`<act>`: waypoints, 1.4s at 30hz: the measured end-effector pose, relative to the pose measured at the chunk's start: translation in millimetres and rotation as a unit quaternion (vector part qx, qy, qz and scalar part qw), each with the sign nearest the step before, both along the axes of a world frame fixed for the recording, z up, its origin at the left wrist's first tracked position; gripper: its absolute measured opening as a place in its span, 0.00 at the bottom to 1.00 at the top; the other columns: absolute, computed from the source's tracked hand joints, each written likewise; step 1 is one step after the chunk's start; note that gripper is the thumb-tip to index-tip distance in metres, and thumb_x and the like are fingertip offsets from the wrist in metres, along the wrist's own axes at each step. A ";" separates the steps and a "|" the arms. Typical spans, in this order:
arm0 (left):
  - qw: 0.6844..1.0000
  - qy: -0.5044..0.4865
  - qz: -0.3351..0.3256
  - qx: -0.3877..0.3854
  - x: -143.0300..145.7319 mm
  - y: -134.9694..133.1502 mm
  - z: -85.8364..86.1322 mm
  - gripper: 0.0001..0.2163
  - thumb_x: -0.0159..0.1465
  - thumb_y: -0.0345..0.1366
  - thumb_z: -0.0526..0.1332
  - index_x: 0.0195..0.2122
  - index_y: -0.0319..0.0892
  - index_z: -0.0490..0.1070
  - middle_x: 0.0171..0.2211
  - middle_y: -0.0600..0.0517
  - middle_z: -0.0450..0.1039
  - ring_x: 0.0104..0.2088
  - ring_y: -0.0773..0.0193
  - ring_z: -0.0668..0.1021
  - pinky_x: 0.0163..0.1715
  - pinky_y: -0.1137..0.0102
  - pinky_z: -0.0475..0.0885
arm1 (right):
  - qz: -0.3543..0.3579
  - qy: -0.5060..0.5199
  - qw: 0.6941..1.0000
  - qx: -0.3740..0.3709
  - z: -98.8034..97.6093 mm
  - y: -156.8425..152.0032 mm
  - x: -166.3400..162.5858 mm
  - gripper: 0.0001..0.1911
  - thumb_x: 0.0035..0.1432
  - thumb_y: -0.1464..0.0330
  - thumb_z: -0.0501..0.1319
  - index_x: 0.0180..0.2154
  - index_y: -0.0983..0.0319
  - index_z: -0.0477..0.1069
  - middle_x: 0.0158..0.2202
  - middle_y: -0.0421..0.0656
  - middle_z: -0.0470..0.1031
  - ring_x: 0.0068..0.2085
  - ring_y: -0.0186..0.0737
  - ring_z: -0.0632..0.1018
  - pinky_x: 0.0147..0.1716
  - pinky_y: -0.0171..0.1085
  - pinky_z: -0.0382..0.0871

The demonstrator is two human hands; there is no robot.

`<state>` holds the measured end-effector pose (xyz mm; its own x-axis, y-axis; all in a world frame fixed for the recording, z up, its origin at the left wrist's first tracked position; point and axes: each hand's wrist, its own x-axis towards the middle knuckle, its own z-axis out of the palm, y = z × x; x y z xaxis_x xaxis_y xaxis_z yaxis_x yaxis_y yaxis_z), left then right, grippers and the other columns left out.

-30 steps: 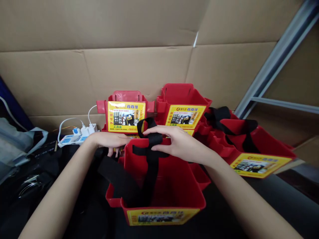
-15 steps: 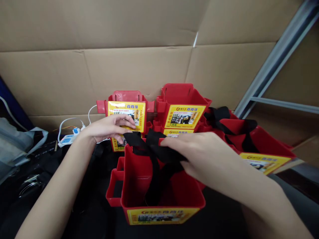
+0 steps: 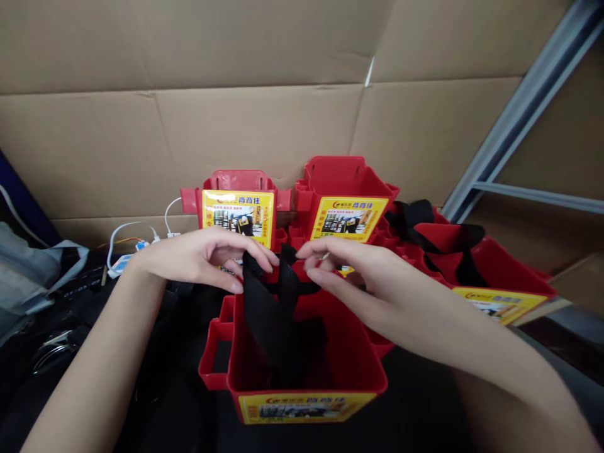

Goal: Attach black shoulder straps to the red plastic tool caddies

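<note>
A red plastic box with a yellow label stands in front of me on a dark surface. A black webbing strap hangs from its far rim down into it. My left hand pinches the strap's top at the left. My right hand pinches the strap from the right, fingers curled over the box's far edge. Both hands meet above the far rim.
Two more red labelled boxes stand against the cardboard wall. Another red box with a black strap lies at the right. A white power strip with plugs sits at the left, a metal rack post at the right.
The strap has gone from draped outside the box's left side to hanging inside it. Both hands have drawn together at the far rim, now pinching the strap's top.
</note>
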<state>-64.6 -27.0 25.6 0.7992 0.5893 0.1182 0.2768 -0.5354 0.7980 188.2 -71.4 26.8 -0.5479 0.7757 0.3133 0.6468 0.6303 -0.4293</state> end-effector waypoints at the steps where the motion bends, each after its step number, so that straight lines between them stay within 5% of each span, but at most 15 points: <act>1: 1.000 0.000 0.013 0.003 1.6 0.5 -0.7 0.11 0.58 0.32 0.61 0.42 0.42 0.71 0.44 0.47 0.71 0.40 0.65 0.75 0.36 0.74 0.72 | 0.007 0.034 0.999 -0.022 0.4 1.3 -3.9 0.12 0.60 0.62 0.50 0.42 0.60 0.65 0.33 0.40 0.72 0.33 0.33 0.73 0.33 0.33 0.65; 4: 0.996 0.035 0.056 0.053 10.1 -0.9 -0.7 0.09 0.61 0.37 0.58 0.39 0.40 0.72 0.26 0.52 0.73 0.22 0.72 0.72 0.21 0.78 0.68 | 0.053 0.072 0.991 -0.104 -1.9 6.6 -14.2 0.13 0.57 0.62 0.55 0.43 0.61 0.63 0.29 0.37 0.72 0.29 0.31 0.72 0.29 0.31 0.65; 7: 0.982 0.084 0.061 0.160 22.3 -7.6 1.7 0.09 0.61 0.38 0.56 0.37 0.41 0.73 0.29 0.52 0.74 0.27 0.69 0.74 0.26 0.76 0.68 | 0.067 0.023 0.991 -0.116 -5.5 12.1 -14.4 0.08 0.55 0.66 0.57 0.37 0.62 0.65 0.21 0.34 0.69 0.22 0.28 0.68 0.24 0.29 0.61; 11: 0.947 0.157 0.077 0.270 37.8 -15.2 1.6 0.06 0.60 0.34 0.57 0.33 0.43 0.72 0.31 0.54 0.74 0.31 0.67 0.74 0.32 0.74 0.65 | 0.019 -0.107 0.994 -0.030 -11.4 15.6 -4.3 0.04 0.53 0.70 0.57 0.28 0.61 0.69 0.22 0.36 0.69 0.22 0.28 0.67 0.22 0.29 0.58; 18: 0.918 0.264 0.073 0.287 48.9 -23.4 -9.0 0.06 0.55 0.34 0.60 0.35 0.44 0.70 0.32 0.52 0.71 0.32 0.62 0.73 0.29 0.71 0.63 | 0.055 -0.306 0.950 0.022 -31.5 18.6 -14.5 0.11 0.47 0.79 0.54 0.30 0.64 0.73 0.25 0.44 0.73 0.24 0.35 0.72 0.21 0.32 0.58; 23: 0.937 0.243 0.059 0.244 37.0 -37.5 -4.1 0.16 0.56 0.25 0.53 0.43 0.48 0.67 0.37 0.52 0.72 0.35 0.63 0.73 0.32 0.72 0.65 | 0.025 -0.243 0.969 0.047 -24.8 10.5 -7.7 0.09 0.52 0.77 0.53 0.30 0.63 0.71 0.26 0.43 0.73 0.27 0.35 0.74 0.25 0.32 0.62; 30: 0.920 0.194 0.102 0.325 39.1 -28.1 1.5 0.10 0.58 0.27 0.52 0.39 0.44 0.67 0.34 0.53 0.72 0.33 0.64 0.73 0.33 0.72 0.65 | -0.050 -0.078 0.991 0.100 -11.4 -8.8 -17.0 0.11 0.56 0.61 0.56 0.38 0.61 0.66 0.32 0.43 0.74 0.32 0.39 0.75 0.29 0.34 0.64; 37: 0.886 0.147 0.161 0.410 35.8 -14.8 1.4 0.06 0.58 0.30 0.53 0.34 0.43 0.68 0.32 0.53 0.71 0.33 0.65 0.72 0.33 0.72 0.63 | -0.055 -0.096 0.985 0.131 -13.7 -4.8 -22.6 0.03 0.51 0.72 0.56 0.31 0.60 0.64 0.22 0.36 0.67 0.22 0.31 0.67 0.21 0.30 0.55; 42: 0.851 0.169 0.216 0.448 37.7 -3.0 -5.2 0.08 0.49 0.23 0.50 0.28 0.40 0.60 0.29 0.51 0.65 0.29 0.65 0.67 0.28 0.71 0.60 | -0.028 -0.162 0.973 0.162 -11.5 -12.4 -27.4 0.06 0.50 0.73 0.56 0.34 0.61 0.66 0.18 0.35 0.64 0.19 0.31 0.65 0.18 0.30 0.50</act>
